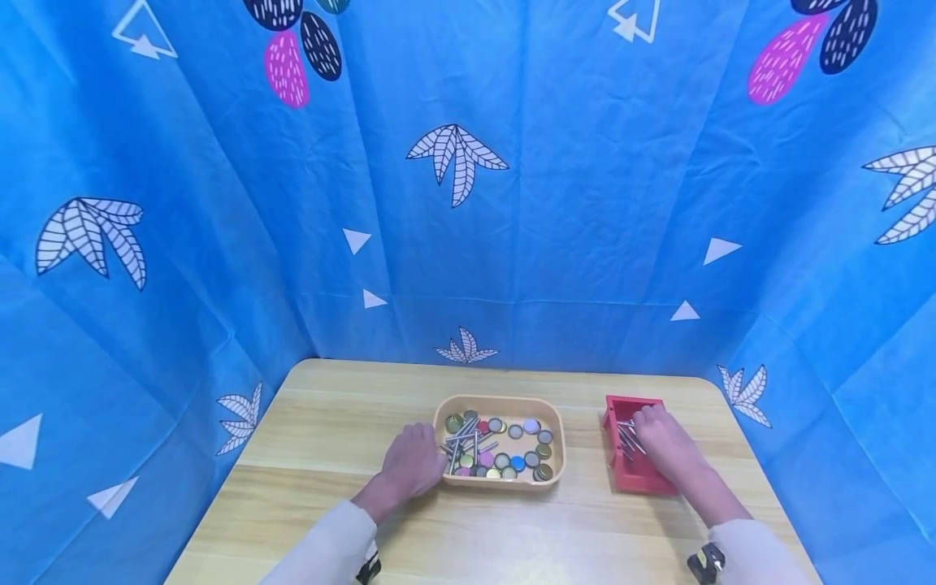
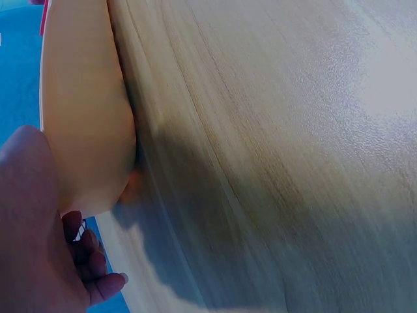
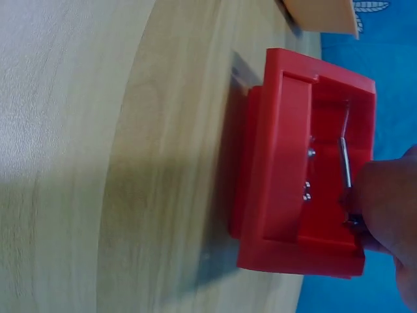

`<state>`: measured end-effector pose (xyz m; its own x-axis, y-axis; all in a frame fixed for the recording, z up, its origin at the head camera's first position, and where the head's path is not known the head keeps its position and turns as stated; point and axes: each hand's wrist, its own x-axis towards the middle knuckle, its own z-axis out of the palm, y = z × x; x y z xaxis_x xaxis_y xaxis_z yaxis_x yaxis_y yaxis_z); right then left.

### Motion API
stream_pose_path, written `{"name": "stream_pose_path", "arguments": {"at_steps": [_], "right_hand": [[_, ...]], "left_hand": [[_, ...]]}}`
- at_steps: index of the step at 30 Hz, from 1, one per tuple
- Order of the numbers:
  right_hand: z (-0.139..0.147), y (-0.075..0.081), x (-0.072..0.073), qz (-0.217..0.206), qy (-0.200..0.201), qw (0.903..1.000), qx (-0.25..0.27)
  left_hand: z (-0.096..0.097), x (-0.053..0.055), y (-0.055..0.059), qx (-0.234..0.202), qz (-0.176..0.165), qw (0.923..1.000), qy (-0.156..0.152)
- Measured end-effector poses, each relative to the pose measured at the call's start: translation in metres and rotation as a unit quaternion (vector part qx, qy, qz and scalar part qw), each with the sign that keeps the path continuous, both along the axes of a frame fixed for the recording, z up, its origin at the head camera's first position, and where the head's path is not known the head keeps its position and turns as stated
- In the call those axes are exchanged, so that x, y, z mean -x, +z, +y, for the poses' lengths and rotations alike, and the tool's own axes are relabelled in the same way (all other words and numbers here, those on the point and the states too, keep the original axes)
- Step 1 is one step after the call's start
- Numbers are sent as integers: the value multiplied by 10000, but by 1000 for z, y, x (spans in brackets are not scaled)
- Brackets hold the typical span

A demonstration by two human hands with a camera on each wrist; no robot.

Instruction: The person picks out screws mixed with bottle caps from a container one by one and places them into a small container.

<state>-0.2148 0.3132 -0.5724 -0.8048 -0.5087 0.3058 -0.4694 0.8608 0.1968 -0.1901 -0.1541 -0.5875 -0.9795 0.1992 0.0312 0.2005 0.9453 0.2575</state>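
My left hand (image 1: 417, 461) holds the left end of a beige tray (image 1: 504, 484). In the left wrist view its thumb (image 2: 26, 169) lies against the tray's wall (image 2: 88, 111), the other fingers curled below. Inside the tray lie many bottle caps (image 1: 517, 463) and several thin metal rods (image 1: 462, 439). My right hand (image 1: 661, 439) reaches into a red bin (image 1: 643, 483) at the right. Its fingertips pinch a metal rod (image 3: 345, 163) in the right wrist view; the palm side is partly hidden. More metal rods (image 1: 627, 439) lie in the bin.
The tray and bin stand apart on a light wooden table (image 1: 322, 422). Blue patterned cloth (image 1: 585, 203) hangs behind the table and along both sides.
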Motion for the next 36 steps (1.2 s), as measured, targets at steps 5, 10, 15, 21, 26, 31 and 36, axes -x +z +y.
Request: {"name": "stream_pose_path", "arguments": {"at_steps": [5,10,15,21,26,31,36], "right_hand": [[-2,-11,2,-7,61,9999,-151],[-3,-19,4,-161,-70,9994,-286],[-4,-21,6,-53,-92,9992,-380],[-3,-23,8,-11,14,9992,-388],[-2,-21,8,-157,66,9997,-173],[-4,-12,7,-183,-63,9998,55],[-11,6,5,-97,-386,9991,110]], "left_hand": [[0,0,-1,64,-8,10000,-29],[1,0,-1,27,19,10000,-64],[0,0,-1,71,94,9999,-94],[1,-1,1,45,49,10000,-69],[0,-2,2,28,35,10000,-57],[-1,-2,2,15,78,9999,-98],[-1,-1,2,25,149,9998,-117]]}}
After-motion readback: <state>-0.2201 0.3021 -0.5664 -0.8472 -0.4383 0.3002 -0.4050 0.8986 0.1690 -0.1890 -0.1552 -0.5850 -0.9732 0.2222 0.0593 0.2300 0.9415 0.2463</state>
